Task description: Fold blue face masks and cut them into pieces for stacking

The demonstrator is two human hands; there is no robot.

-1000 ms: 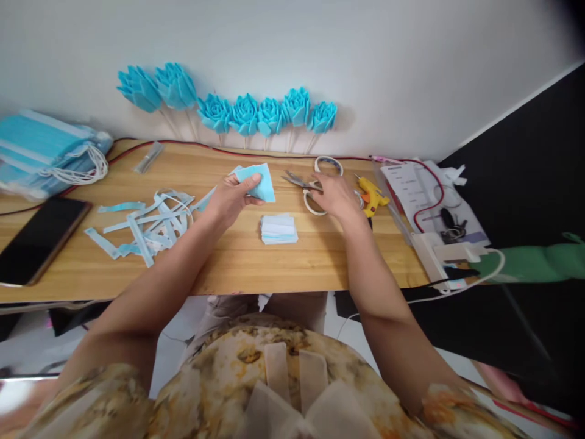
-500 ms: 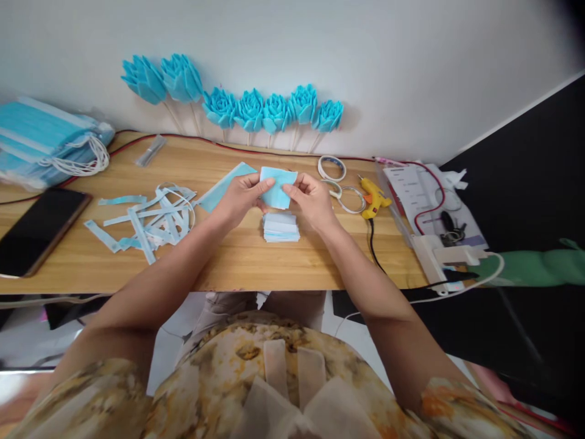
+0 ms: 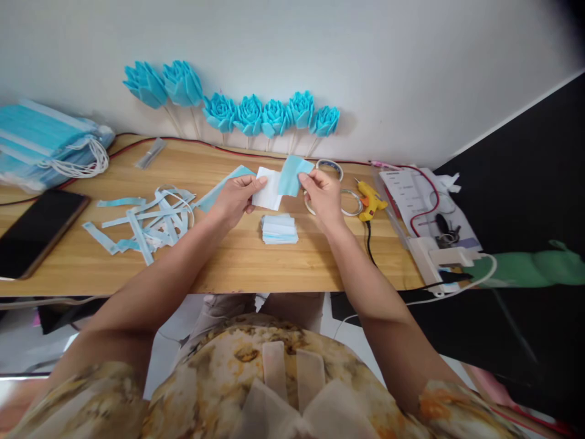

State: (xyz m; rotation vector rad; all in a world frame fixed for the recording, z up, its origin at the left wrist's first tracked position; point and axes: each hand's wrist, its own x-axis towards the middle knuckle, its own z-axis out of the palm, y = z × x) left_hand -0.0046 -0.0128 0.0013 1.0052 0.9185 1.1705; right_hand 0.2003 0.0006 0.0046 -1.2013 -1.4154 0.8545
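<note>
The left hand (image 3: pixel 234 199) has its fingers pinched closed on a white square (image 3: pixel 265 191); the right hand (image 3: pixel 323 196) likewise pinches a blue square (image 3: pixel 291 177), overlapping the white one's edge; both are above the tabletop (image 3: pixel 256 268), beyond a small stack (image 3: pixel 279 229)

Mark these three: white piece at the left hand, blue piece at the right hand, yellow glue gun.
White piece (image 3: pixel 270 191): head view, middle of its flat face.
Blue piece (image 3: pixel 291 175): head view, middle of its face.
Yellow glue gun (image 3: pixel 372 199): head view, on its body.
</note>
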